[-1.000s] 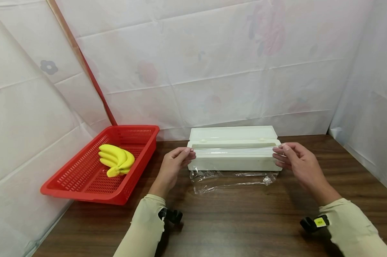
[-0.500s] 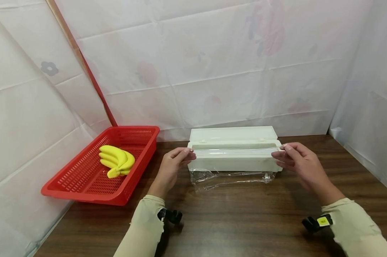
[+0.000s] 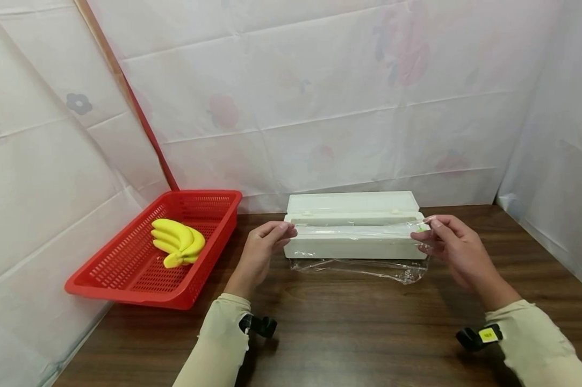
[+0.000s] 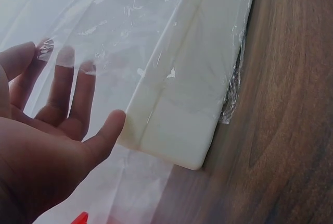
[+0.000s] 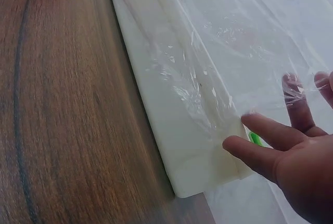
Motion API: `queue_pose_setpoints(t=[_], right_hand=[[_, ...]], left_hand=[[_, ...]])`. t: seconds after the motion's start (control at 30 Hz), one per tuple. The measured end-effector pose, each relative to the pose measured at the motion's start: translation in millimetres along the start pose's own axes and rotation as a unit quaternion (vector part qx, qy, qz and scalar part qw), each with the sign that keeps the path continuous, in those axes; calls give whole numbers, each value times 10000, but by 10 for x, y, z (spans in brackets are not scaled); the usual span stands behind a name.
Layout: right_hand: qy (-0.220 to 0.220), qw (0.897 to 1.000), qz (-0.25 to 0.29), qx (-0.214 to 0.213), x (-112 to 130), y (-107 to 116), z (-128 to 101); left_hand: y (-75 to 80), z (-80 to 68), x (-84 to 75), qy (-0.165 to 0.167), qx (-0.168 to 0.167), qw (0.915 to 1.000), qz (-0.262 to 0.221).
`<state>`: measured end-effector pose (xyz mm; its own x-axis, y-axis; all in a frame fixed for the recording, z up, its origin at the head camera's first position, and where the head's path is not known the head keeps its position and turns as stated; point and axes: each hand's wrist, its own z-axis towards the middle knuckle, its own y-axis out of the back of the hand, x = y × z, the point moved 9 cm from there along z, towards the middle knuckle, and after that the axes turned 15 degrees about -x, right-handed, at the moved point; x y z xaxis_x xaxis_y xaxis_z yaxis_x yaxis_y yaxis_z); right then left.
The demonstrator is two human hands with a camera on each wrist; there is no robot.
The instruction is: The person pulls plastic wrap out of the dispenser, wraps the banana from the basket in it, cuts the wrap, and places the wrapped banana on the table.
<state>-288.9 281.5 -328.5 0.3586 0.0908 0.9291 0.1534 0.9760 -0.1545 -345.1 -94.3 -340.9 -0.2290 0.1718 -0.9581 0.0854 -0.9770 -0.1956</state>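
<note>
A long white cling film box [image 3: 356, 248] lies on the table with its lid [image 3: 352, 202] tipped back. Clear cling film [image 3: 363, 267] stretches over its front edge and hangs down before it in loose creases. At the box's left end, my left hand [image 3: 263, 247] pinches the film between thumb and forefinger; the left wrist view shows its other fingers spread behind the film. My right hand [image 3: 457, 247] pinches the film's right corner. In the right wrist view, two of its fingertips are close to the box end, near a small green piece [image 5: 255, 138].
A red plastic basket [image 3: 194, 290] stands at the left, with a bunch of yellow bananas [image 3: 178, 242] inside. A white patterned sheet [image 3: 281, 97] forms the back and sides. The dark wooden table [image 3: 358, 333] runs in front of the box.
The film's right corner has lifted slightly, and a green piece now shows beside my right fingers. The film's hanging edge has shifted to the right. My left hand has hardly moved.
</note>
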Motion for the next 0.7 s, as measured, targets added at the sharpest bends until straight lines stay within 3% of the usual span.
queue_pose_setpoints(t=[0.7], right_hand=[[123, 9998, 123, 16, 98, 0, -14]], left_hand=[[5, -3, -69, -1, -26, 10000, 77]])
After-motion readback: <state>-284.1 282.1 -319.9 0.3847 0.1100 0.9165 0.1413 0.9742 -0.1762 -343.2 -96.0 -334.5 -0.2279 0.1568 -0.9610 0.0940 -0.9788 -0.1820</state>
